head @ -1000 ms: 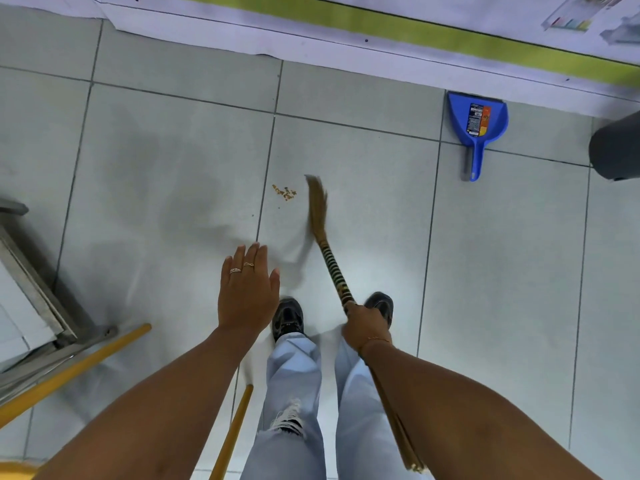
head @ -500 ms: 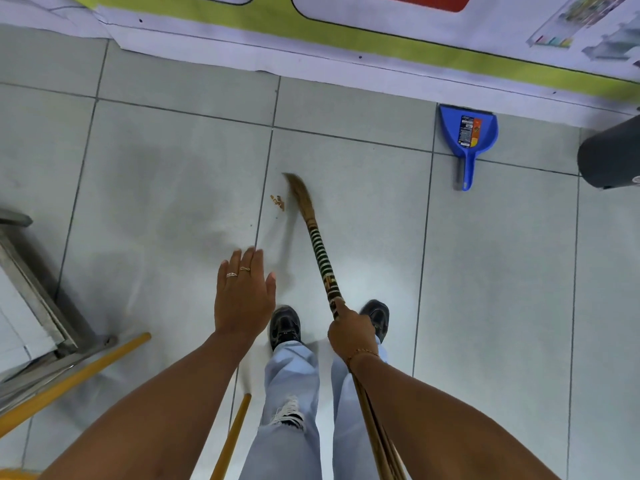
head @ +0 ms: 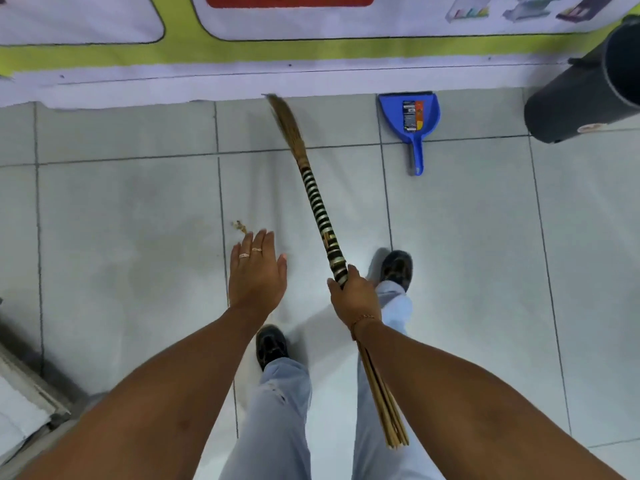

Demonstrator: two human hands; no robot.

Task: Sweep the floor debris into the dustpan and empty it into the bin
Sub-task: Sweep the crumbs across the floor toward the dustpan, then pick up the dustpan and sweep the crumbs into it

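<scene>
My right hand (head: 354, 295) grips the striped handle of a straw broom (head: 317, 202). Its bristle tip points forward and is raised near the banner's edge. A small pile of brown debris (head: 239, 226) lies on the grey tiles just beyond the fingertips of my left hand (head: 257, 270), which hovers flat, fingers apart, holding nothing. The blue dustpan (head: 410, 116) lies on the floor to the right of the broom tip, handle toward me. A dark round bin (head: 581, 95) stands at the far right.
A printed banner (head: 242, 64) with a yellow-green band covers the floor ahead. My two feet in dark shoes (head: 396, 268) stand on the tiles below the broom. A metal-framed object (head: 24, 403) sits at the lower left.
I have stepped forward, so the banner, dustpan and bin are nearer. The broom tip swung up and away from the debris toward the banner. The debris now sits just beyond my left fingertips.
</scene>
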